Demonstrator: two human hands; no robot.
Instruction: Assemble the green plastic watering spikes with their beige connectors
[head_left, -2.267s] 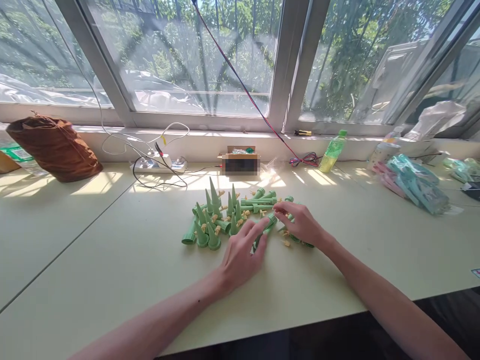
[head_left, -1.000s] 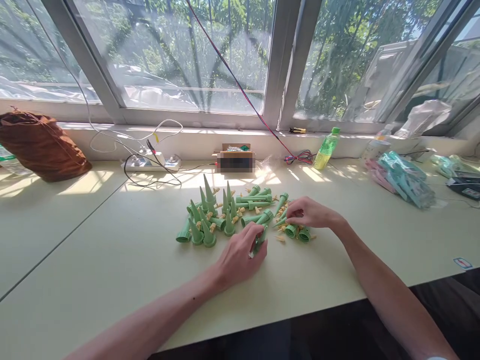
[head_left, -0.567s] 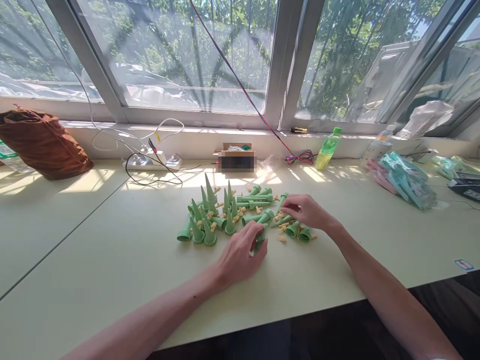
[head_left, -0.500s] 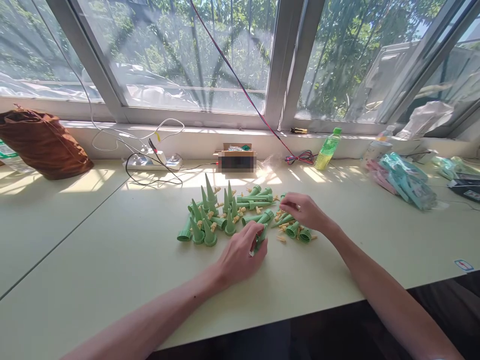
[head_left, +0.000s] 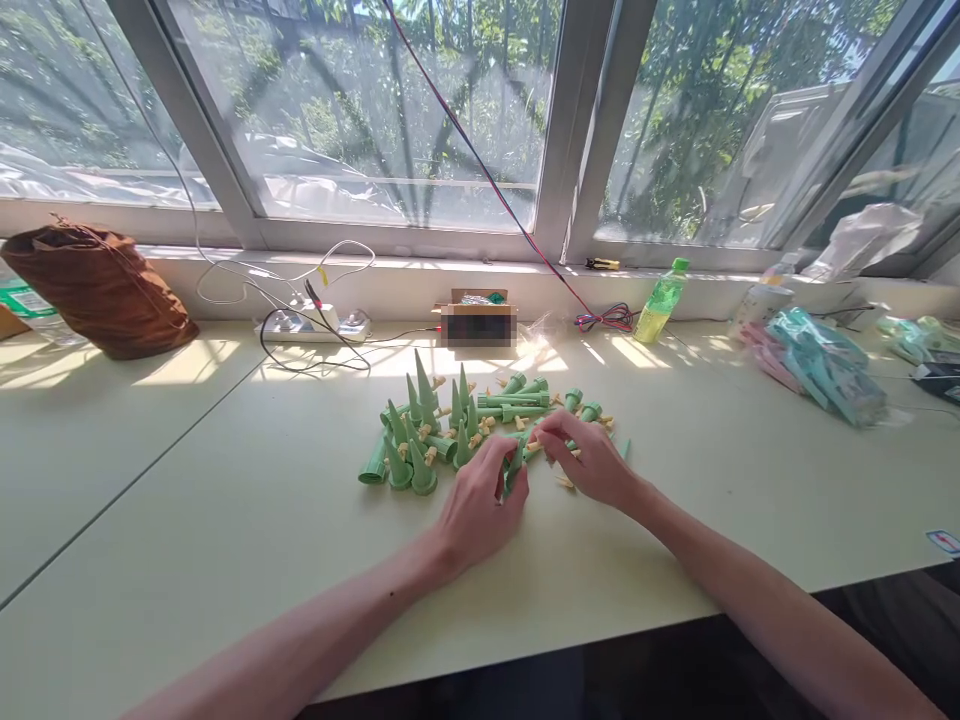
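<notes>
My left hand (head_left: pixel 480 500) is closed around a green plastic watering spike (head_left: pixel 515 464), whose tapered tip points up between thumb and fingers. Close beside it on the right, my right hand (head_left: pixel 594 464) pinches a small yellow valve (head_left: pixel 533 447), partly covered by the fingertips. Several green spikes (head_left: pixel 422 470) with yellow valves stand upright to the left of my hands. Others, such as a green spike (head_left: pixel 514 399), lie on their sides behind them. Under and around my right hand are more green parts and loose yellow valves (head_left: pixel 565 482), some hidden by the hand.
The pale table (head_left: pixel 225 540) runs along a window. Towards the back are a power strip (head_left: pixel 315 325), a small cardboard box (head_left: pixel 480 298), coiled wires (head_left: pixel 606 318) and a green bottle (head_left: pixel 661 300). A brown bag (head_left: pixel 97 285) stands left; plastic packages (head_left: pixel 825 365) lie right.
My right hand has moved left and down from the pile to the spike in my left hand, with a yellow valve now showing at its fingertips. The left hand stays nearly in place.
</notes>
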